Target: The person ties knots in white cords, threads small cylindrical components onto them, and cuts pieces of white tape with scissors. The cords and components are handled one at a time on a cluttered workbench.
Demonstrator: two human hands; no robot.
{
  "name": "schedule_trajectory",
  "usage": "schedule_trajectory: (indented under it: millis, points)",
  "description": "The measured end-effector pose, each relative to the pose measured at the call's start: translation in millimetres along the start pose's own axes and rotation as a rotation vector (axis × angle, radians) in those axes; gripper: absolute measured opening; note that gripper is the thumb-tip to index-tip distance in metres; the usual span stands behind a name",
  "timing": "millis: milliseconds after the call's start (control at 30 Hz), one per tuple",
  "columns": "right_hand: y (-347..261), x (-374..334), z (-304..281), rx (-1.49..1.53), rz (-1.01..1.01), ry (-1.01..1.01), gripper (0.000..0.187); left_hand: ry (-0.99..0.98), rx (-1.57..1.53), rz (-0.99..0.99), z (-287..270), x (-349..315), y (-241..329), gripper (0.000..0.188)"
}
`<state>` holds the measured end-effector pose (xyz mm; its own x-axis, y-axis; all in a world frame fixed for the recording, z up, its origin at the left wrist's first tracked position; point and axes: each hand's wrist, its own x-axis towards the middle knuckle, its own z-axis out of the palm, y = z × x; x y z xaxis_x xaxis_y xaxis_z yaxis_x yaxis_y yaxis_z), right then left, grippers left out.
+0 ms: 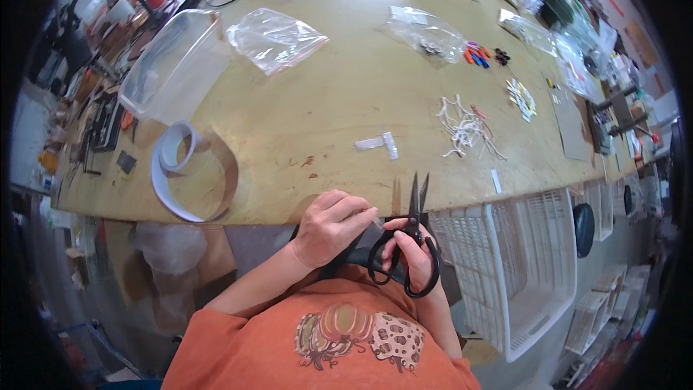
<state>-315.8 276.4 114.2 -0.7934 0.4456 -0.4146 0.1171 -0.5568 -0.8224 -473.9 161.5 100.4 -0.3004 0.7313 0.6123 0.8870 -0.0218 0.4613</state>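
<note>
Over the near edge of the table, my right hand (415,256) is wrapped round a pair of black-handled scissors (413,224). The blades point up and away from me, slightly apart. Close beside it, my left hand (332,225) is closed in a pinch. A small pale bit shows at its fingertips, too small to name. Two short whitish strips (390,146) lie on the table beyond my hands, one across the end of the other. To the left, a loosely coiled white band (160,180) stands on its edge.
White and reddish cords (465,130) lie in a tangle at the right, near small coloured pieces (476,55). Clear plastic bags (276,37) and a translucent bin (173,65) rest farther back. A white slatted crate (498,274) stands below the table edge at right.
</note>
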Motion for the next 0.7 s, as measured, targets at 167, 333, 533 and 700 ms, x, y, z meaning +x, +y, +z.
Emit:
schedule_trajectory:
  millis: [167, 333, 533, 700]
  points:
    - [-4, -4, 17, -0.205, -0.063, 0.073, 0.014, 0.068, -1.029, -0.903, -8, 8, 17, 0.005]
    - [-9, -6, 34, -0.17, -0.188, 0.004, 0.012, 0.042, -1.21, -0.961, -15, 14, 30, 0.011]
    - [-12, -6, 34, -0.216, -0.142, 0.04, 0.01, -0.046, -1.478, -1.062, -14, 7, 31, 0.007]
    - [-15, -9, 33, -0.275, -0.094, 0.03, 0.008, -0.232, -1.269, -0.924, -15, 2, 23, 0.005]
